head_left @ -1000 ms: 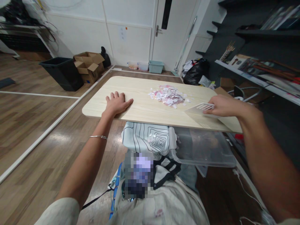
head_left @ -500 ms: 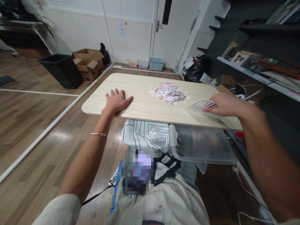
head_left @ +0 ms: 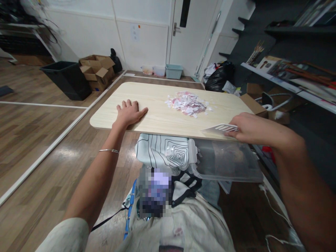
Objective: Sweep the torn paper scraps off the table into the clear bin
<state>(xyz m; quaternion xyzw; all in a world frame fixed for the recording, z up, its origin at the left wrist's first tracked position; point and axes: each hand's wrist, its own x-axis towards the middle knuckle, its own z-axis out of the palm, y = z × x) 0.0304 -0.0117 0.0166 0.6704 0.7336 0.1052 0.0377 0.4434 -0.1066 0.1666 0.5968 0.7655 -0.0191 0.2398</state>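
My left hand [head_left: 129,113] lies on the pale wood-grain tabletop [head_left: 152,122], fingers spread and holding nothing. Gripped in my right hand [head_left: 245,126] is a flat white slotted scraper [head_left: 219,128], low over the front right part of the tabletop; whether its edge touches the wood I cannot tell. A heap of small white and pinkish paper scraps [head_left: 187,104] is on the board, beyond the scraper and to its left. Under the front edge sits a clear plastic box [head_left: 228,161], with a few scraps at its left end.
Beside the box is a white cloth with black lines [head_left: 162,150]. A black bin [head_left: 67,80] and cardboard boxes [head_left: 98,71] stand on the floor at the left. On the right are a loaded shelf [head_left: 286,78] and a black bag [head_left: 220,77].
My right hand and the scraper have moved down toward the front edge, and the scraper now lies flatter. The left hand stays on the tabletop; the paper heap looks the same.
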